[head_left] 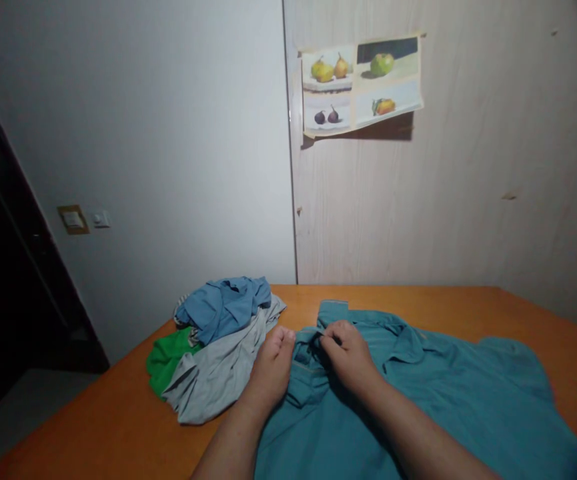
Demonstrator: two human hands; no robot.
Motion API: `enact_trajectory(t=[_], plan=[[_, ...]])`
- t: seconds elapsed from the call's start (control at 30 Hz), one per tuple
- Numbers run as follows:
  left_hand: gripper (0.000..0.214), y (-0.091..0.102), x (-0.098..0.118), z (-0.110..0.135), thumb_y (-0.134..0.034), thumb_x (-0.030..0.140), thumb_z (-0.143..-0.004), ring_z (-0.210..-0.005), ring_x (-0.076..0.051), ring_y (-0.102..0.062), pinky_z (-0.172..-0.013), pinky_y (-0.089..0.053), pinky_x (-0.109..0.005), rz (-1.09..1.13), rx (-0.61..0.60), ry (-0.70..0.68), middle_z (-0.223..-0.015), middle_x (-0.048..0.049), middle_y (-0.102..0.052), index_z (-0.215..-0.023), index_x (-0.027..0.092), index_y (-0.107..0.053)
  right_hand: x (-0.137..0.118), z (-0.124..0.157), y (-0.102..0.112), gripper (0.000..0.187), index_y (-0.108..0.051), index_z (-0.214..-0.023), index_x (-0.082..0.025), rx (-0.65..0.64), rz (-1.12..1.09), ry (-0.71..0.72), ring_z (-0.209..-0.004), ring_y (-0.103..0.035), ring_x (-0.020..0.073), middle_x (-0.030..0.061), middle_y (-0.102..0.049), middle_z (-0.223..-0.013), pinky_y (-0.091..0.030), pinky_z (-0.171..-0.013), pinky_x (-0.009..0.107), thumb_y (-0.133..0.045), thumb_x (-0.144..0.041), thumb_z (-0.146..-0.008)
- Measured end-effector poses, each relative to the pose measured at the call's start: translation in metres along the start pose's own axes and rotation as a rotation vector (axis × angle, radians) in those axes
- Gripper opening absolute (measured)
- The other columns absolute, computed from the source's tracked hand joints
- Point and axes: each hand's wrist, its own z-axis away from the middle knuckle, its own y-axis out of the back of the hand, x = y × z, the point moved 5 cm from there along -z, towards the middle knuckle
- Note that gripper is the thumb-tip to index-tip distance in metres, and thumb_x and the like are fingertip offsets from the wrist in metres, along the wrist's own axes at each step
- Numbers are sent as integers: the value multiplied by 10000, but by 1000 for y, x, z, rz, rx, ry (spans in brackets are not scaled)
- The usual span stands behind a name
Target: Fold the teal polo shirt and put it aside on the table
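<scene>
A teal polo shirt (pixel 443 393) lies spread across the orange table (pixel 118 427). My left hand (pixel 271 367) rests on the shirt's left side by the collar, fingers held together and pinching the fabric. My right hand (pixel 348 352) is curled, its fingertips gripping the collar area (pixel 313 337). Both forearms reach in from the bottom edge over the shirt.
A heap of clothes lies left of the shirt: a blue garment (pixel 223 307) on top, a grey one (pixel 218 373) under it, a green one (pixel 168 357) at the left. On the wooden wall panel hangs a fruit poster (pixel 361 83). A dark doorway (pixel 3 280) stands at far left.
</scene>
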Motion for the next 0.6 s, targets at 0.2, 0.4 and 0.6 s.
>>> enact_trajectory(t=[0.2, 0.4, 0.6], plan=[[161, 11, 17, 5, -492, 340, -935, -873, -224, -601, -759, -432, -314, -527, 269, -225, -884, -48, -646, -879, 220, -583, 8, 0, -5, 152, -602, -681, -199, -24, -832, -463, -612, -489, 149, -34, -565, -640, -409, -603, 269, -650, -327, -749], [208, -7, 51, 25, -526, 355, -956, -852, -209, -586, -804, -425, -345, -543, 155, -453, -828, -42, -648, -832, 219, -623, 7, -1, -9, 223, -609, -723, -197, -10, -1192, -581, -552, -536, 116, -48, -609, -632, -476, -575, 237, -802, -307, -737], [234, -31, 47, 27, -771, 436, -751, -1073, -278, -581, -910, -392, -406, -682, -109, -417, -1041, -50, -702, -847, 243, -680, 9, -5, -8, 193, -611, -755, -199, 19, -1372, -605, -598, -615, 112, -29, -657, -682, -547, -622, 225, -802, -224, -764]])
